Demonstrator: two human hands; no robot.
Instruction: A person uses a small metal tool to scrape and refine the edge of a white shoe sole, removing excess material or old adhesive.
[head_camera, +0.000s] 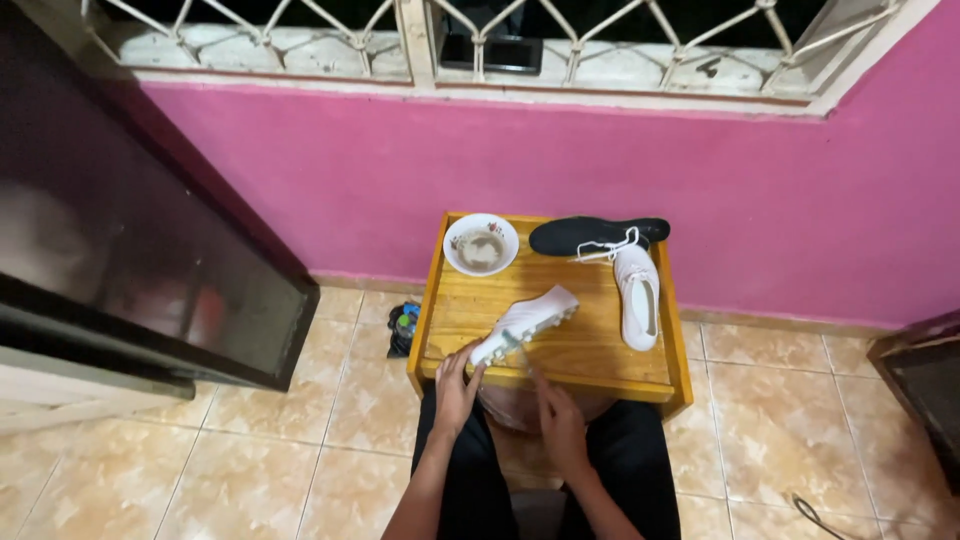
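Observation:
A white studded shoe lies tilted on the wooden table, sole side turned up. My left hand grips its near end at the table's front edge. My right hand holds a small thin brush whose tip rests against the shoe. The second white shoe lies on the right side of the table with loose white laces at its far end. A black insole lies along the table's back edge. A white bowl of cloudy water sits at the back left corner.
A pink wall with a barred window rises behind the table. A dark glossy cabinet stands at left. A dark item with blue and green lies on the tiled floor beside the table. Dark furniture stands at right.

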